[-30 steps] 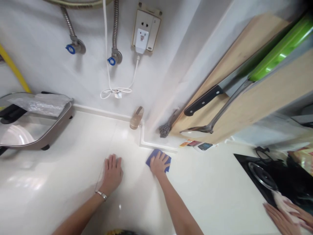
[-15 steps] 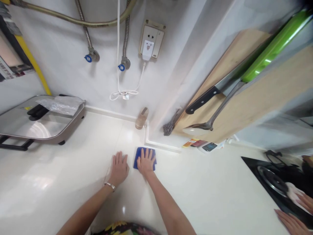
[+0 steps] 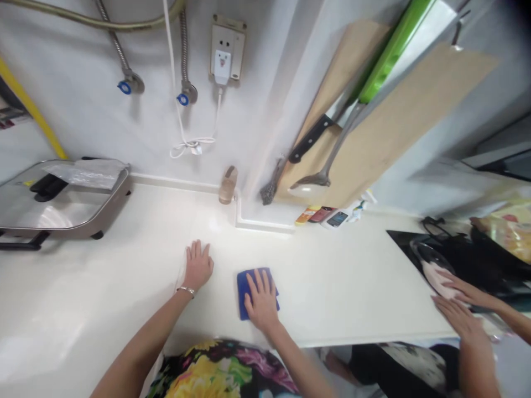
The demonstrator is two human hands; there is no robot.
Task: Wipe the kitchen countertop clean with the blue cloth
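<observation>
My right hand (image 3: pixel 261 298) lies flat, fingers spread, pressing a blue cloth (image 3: pixel 244 286) onto the white countertop (image 3: pixel 124 265) near its front edge. My left hand (image 3: pixel 197 266), with a bracelet at the wrist, rests flat and open on the counter a little to the left of the cloth, holding nothing.
An electric skillet with a glass lid (image 3: pixel 58 199) stands at the left. A small bottle (image 3: pixel 228 185) sits at the wall corner. A knife (image 3: pixel 311 138), ladle (image 3: pixel 319 174) and cutting boards (image 3: pixel 398 121) hang at the back right. Another person's hands (image 3: pixel 456 298) wipe a black stove (image 3: pixel 418 254) at the right.
My right hand has drawn the blue cloth from the wall corner back toward the counter's front edge. My left hand stayed flat. The other person's hands moved further into view.
</observation>
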